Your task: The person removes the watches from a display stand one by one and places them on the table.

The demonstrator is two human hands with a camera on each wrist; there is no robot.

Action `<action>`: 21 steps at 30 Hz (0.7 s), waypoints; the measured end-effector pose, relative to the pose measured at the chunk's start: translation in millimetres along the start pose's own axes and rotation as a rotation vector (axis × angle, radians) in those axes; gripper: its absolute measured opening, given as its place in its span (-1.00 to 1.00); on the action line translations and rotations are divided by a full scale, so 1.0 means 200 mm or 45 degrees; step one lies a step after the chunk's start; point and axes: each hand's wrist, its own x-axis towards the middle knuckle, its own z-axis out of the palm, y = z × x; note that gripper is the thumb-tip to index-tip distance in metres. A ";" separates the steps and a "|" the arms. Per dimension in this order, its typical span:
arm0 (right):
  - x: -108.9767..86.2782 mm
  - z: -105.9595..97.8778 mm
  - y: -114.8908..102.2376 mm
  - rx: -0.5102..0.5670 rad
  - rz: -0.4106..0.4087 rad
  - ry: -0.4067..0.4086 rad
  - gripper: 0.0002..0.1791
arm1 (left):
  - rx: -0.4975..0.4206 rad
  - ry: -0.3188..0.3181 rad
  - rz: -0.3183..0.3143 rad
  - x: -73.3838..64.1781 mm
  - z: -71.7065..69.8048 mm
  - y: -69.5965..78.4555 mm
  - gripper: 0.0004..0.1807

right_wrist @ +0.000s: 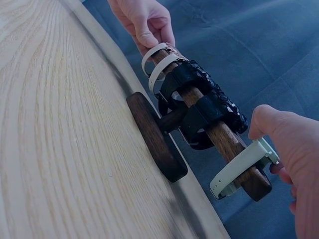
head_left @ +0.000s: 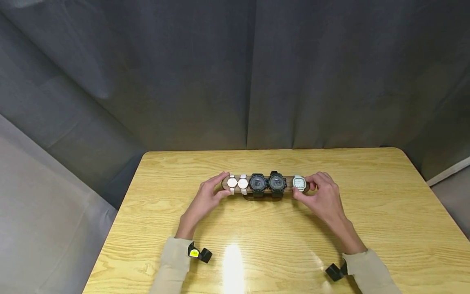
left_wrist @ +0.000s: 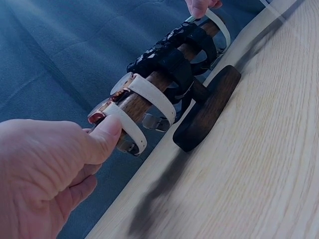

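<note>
Evidently, in the head view, a wooden stand sits toward the far side of the table, five watches strapped round its bar: two white watches left, two black watches and, beyond a gap, one pale green watch right. I judge the mounting done, perhaps only spacing left. Dial figures and the yellow label defy reading from here.

Left wrist view: the left hand pinches the bar's left end, by the outer white strap.

Right wrist view: the right hand pinches the pale green watch; no brand is legible.
</note>
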 end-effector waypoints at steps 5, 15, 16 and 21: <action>0.00 -0.01 0.00 -0.012 -0.003 0.000 -0.67 | 0.003 -0.001 0.016 0.00 0.00 0.00 -0.34; 0.01 -0.02 0.01 -0.014 -0.016 -0.012 -0.66 | -0.002 0.000 0.011 0.00 0.00 0.00 -0.34; 0.01 -0.02 0.01 -0.015 -0.019 -0.013 -0.66 | -0.002 0.000 0.014 0.00 0.00 0.00 -0.34; 0.01 -0.03 0.02 -0.022 -0.032 -0.027 -0.66 | -0.003 0.004 0.012 0.00 0.00 0.00 -0.35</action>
